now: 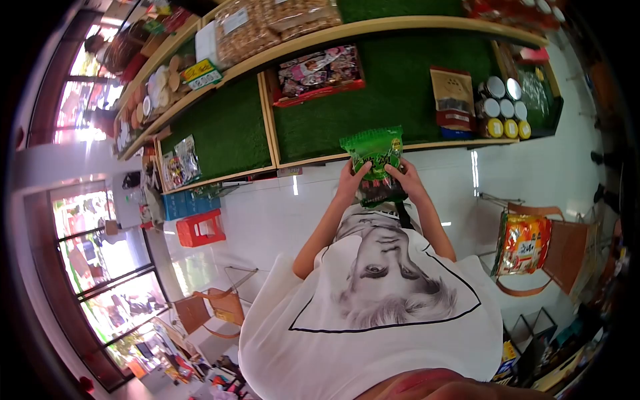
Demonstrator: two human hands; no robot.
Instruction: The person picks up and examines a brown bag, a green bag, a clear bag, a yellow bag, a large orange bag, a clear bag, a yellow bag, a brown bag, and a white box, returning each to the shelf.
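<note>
Both my hands hold a green snack bag (377, 157) upright in front of my chest, just before the edge of the green-lined shelf (400, 87). My left hand (351, 179) grips the bag's left side, its thumb pressed on the front. On the opposite side my right hand (408, 179) has its thumb on the printed face. The bag's lower part is see-through with dark contents. The fingers behind the bag are hidden.
A box of wrapped sweets (320, 73), a brown pouch (453, 100) and several jars (501, 107) stand on the shelf. An orange package (525, 243) rests on a chair (567, 253) at right. A red stool (201, 229) is at left.
</note>
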